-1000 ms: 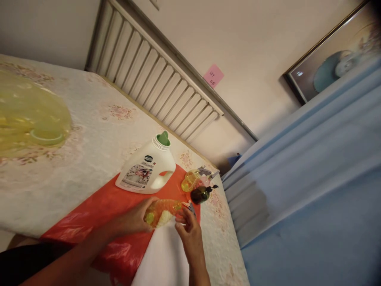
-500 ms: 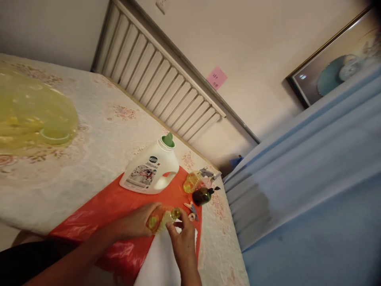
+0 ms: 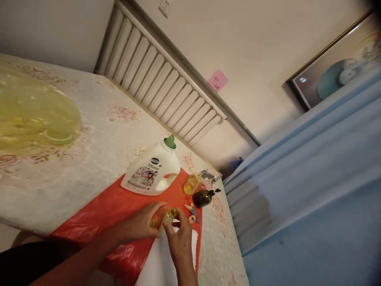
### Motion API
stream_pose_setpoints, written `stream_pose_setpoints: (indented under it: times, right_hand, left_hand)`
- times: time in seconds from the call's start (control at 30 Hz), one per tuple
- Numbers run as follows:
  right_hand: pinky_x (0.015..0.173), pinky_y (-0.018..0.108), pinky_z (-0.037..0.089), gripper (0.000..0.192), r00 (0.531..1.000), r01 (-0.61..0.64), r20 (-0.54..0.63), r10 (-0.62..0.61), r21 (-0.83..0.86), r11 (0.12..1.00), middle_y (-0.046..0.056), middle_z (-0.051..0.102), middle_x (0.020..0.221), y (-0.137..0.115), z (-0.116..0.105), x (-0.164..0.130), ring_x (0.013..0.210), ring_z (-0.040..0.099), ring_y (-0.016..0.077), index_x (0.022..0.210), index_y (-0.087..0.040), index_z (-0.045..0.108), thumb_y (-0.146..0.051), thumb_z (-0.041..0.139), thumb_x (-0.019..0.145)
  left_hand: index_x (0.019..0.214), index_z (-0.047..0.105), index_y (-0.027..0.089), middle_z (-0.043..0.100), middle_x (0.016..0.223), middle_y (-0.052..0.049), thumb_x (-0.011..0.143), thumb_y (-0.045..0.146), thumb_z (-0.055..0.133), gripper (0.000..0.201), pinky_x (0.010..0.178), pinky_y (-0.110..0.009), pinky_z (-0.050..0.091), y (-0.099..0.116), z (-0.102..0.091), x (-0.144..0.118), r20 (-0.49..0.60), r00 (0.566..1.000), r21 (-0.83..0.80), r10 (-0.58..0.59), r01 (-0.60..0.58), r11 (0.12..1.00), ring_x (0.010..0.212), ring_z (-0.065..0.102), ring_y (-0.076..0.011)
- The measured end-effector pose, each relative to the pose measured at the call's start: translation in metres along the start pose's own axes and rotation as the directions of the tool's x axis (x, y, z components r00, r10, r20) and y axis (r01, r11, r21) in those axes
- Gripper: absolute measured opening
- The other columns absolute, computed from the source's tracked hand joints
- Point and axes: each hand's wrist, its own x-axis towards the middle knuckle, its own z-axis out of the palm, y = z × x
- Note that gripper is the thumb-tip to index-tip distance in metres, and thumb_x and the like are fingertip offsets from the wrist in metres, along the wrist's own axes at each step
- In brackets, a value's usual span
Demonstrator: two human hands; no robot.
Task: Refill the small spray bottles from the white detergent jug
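Observation:
My left hand point(image 3: 150, 220) curls around the body of a small see-through yellowish bottle point(image 3: 170, 215). The bottle's open mouth points up and toward the right. Closed about its neck end are the fingers of my right hand point(image 3: 180, 234); my fingers hide part of the body. Just beyond my hands, a white detergent jug point(image 3: 151, 172) stands upright with no cap on, a green spout point(image 3: 170, 141) showing in its neck. Beneath are a red plastic sheet point(image 3: 104, 202) and a white sheet point(image 3: 159, 264).
To the right lie a dark pump bottle point(image 3: 201, 198), a clear yellow container point(image 3: 192, 183) and a small grey-and-pink item point(image 3: 193, 212). A large translucent yellow bag point(image 3: 35, 111) is at the left. A radiator point(image 3: 166, 75) and blue curtain point(image 3: 297, 178) border the flowered tablecloth point(image 3: 101, 123).
The small bottle has turned between my hands, its mouth shifting slightly left and tipping more toward me. The view has moved a little; the jug and other bottles stay put.

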Motion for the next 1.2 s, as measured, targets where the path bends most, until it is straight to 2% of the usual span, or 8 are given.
stream_pose_setpoints:
  times: [0.43,0.53,0.63,0.73,0.83,0.97,1.1,1.2]
  right_hand:
    - [0.082,0.036,0.052,0.042,0.998,-0.044,0.044,0.041,0.068,0.997,0.006,0.068,0.108,0.005,-0.002,-0.001,0.096,0.064,0.0245,0.114,-0.022,0.062,-0.018,0.066,0.073]
    - [0.083,0.037,0.052,0.046,0.99,-0.082,0.125,0.057,0.202,0.976,0.007,0.068,0.112,0.01,-0.01,0.003,0.101,0.064,0.0256,0.116,-0.022,0.062,-0.016,0.068,0.071]
    - [0.085,0.039,0.052,0.053,0.975,-0.141,0.215,0.05,0.431,0.891,0.009,0.066,0.118,0.017,-0.022,0.012,0.106,0.063,0.0266,0.119,-0.022,0.059,-0.021,0.074,0.068]
    - [0.089,0.042,0.051,0.053,0.973,-0.19,0.213,0.086,0.538,0.821,0.01,0.069,0.111,0.022,-0.03,0.029,0.105,0.064,0.0263,0.117,-0.02,0.059,-0.024,0.077,0.067]
    - [0.085,0.041,0.052,0.047,0.98,-0.191,0.156,0.125,0.551,0.812,0.01,0.072,0.1,0.024,-0.027,0.054,0.094,0.067,0.0249,0.11,-0.017,0.061,-0.026,0.078,0.067]
    - [0.076,0.038,0.054,0.047,0.987,-0.155,0.129,0.1,0.548,0.822,0.01,0.072,0.095,0.027,-0.009,0.095,0.084,0.068,0.0228,0.109,-0.016,0.059,-0.029,0.076,0.067]
    - [0.084,0.036,0.051,0.051,0.986,-0.117,0.162,0.031,0.551,0.826,0.007,0.071,0.102,0.022,0.013,0.131,0.094,0.066,0.022,0.111,-0.019,0.059,-0.026,0.073,0.063]
    - [0.082,0.032,0.05,0.037,0.972,-0.105,0.235,-0.033,0.55,0.829,0.005,0.073,0.096,0.013,0.029,0.151,0.089,0.066,0.0215,0.096,-0.018,0.066,-0.021,0.069,0.059]
  left_hand:
    - [0.128,0.047,0.021,0.054,0.135,-0.008,0.057,0.022,0.07,0.075,0.102,-0.037,0.041,0.002,0.001,0.001,-0.016,1.0,0.02,0.009,-0.009,1.0,0.124,0.049,-0.0288]
    - [0.127,0.048,0.022,0.055,0.133,-0.006,0.058,0.022,0.07,0.073,0.101,-0.035,0.042,0.003,-0.001,0.0,-0.039,0.999,-0.006,0.007,-0.007,1.0,0.122,0.05,-0.0282]
    - [0.126,0.049,0.023,0.057,0.13,-0.005,0.06,0.022,0.069,0.069,0.098,-0.034,0.044,0.008,-0.004,-0.002,-0.049,0.999,-0.05,0.01,-0.012,0.999,0.12,0.053,-0.0273]
    - [0.127,0.049,0.025,0.057,0.131,-0.005,0.06,0.021,0.068,0.069,0.099,-0.035,0.044,0.01,-0.006,-0.002,-0.048,0.999,-0.07,0.016,-0.02,0.997,0.12,0.052,-0.0271]
    - [0.128,0.049,0.026,0.056,0.132,-0.004,0.059,0.02,0.069,0.072,0.102,-0.037,0.041,0.008,-0.006,-0.002,-0.052,0.998,-0.057,0.025,-0.028,0.998,0.122,0.051,-0.028]
    - [0.126,0.05,0.027,0.057,0.131,-0.003,0.059,0.022,0.07,0.07,0.101,-0.035,0.042,0.006,-0.008,-0.003,-0.04,0.999,-0.067,0.03,-0.033,0.997,0.121,0.051,-0.0283]
    - [0.123,0.052,0.026,0.061,0.123,-0.003,0.058,0.022,0.071,0.068,0.096,-0.035,0.046,0.005,-0.007,-0.004,-0.043,0.999,-0.077,0.018,-0.021,0.997,0.115,0.055,-0.0288]
    - [0.123,0.053,0.026,0.061,0.123,-0.003,0.055,0.021,0.072,0.071,0.096,-0.034,0.046,0.006,-0.007,-0.005,-0.04,0.999,-0.084,-0.025,0.021,0.996,0.116,0.054,-0.0303]
